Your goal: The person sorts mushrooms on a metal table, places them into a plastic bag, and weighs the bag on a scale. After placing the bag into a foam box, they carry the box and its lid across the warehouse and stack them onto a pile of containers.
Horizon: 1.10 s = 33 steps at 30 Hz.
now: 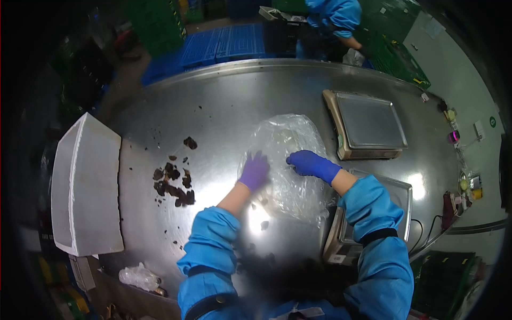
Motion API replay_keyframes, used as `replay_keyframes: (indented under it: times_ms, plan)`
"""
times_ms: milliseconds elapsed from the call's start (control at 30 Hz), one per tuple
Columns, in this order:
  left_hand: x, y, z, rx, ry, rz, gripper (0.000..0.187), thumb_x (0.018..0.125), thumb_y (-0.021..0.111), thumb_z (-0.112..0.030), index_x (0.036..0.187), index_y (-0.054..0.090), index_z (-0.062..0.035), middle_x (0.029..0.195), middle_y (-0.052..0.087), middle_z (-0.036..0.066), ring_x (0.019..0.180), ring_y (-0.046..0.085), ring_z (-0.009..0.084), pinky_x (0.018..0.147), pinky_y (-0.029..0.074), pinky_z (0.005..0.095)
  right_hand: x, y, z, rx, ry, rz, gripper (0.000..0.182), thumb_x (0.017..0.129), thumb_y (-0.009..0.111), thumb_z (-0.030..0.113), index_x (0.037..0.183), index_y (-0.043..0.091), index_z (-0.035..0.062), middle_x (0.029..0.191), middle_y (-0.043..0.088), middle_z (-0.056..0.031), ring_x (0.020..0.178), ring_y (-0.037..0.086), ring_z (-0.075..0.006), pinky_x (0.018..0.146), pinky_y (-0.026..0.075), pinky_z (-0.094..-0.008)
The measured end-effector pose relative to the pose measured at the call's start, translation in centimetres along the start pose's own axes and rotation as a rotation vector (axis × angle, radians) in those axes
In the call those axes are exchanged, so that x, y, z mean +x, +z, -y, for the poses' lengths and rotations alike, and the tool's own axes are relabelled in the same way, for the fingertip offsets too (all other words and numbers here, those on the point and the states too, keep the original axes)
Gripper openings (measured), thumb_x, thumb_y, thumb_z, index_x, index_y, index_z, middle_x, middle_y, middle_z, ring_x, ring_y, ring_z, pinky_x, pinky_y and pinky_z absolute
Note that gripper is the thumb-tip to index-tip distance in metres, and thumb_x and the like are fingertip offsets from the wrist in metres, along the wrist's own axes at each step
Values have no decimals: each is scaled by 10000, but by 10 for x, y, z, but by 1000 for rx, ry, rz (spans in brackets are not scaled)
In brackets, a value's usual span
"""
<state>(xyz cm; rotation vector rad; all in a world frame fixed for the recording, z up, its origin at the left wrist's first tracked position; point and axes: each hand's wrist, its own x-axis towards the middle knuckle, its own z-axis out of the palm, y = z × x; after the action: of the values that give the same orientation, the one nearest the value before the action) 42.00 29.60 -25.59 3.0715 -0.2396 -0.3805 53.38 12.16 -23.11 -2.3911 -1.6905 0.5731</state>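
Two gloved hands press flat on the clear bag [285, 160]: left hand [255, 170] at 9 o'clock, right hand [309, 162] at 3, both open; it seems the smoothing step; next needs gripping an edge.

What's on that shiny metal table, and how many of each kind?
Weighing scales: 2, one at the far right, one under the right sleeve
Clear plastic bags: 1, under the left hand and the right hand
White tubs: 1
Heaps of dark scraps: 1
Total: 5
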Motion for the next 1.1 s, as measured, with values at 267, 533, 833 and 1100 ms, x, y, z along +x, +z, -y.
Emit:
replay_keyframes:
  times_ms: [267,533,833,1100]
  plan:
    - [-166,-42,-19,-633,56,-789,342,686,642,-36,1022,583,-58,1041,577,110,968,533,287,844,415,369,-151,-42,147,704,-121,65,255,815,561,128,1061,561,58,1007,591,-94,898,583,-261,785,450,-326]
    - [-374,72,-162,-504,-180,-341,592,702,668,-253,1229,446,-102,1294,385,144,1193,358,334,1004,223,503,-337,143,177,965,404,-355,322,800,571,79,1120,533,65,1036,592,-95,915,590,-244,785,454,-308]
    - [-326,81,-288,-519,-189,-248,998,588,687,-541,1350,231,-85,1331,266,228,1200,298,382,956,257,497,-484,193,121,71,997,-740,233,793,594,138,966,524,-2,908,551,-143,892,515,-304,792,399,-366]
    - [-323,99,-307,-418,-330,-144,1059,565,670,-603,1348,218,-52,1347,230,235,1144,314,399,919,295,486,-515,186,77,-101,1109,-1111,406,784,607,237,1081,486,-13,1078,493,-206,990,461,-361,862,359,-401]
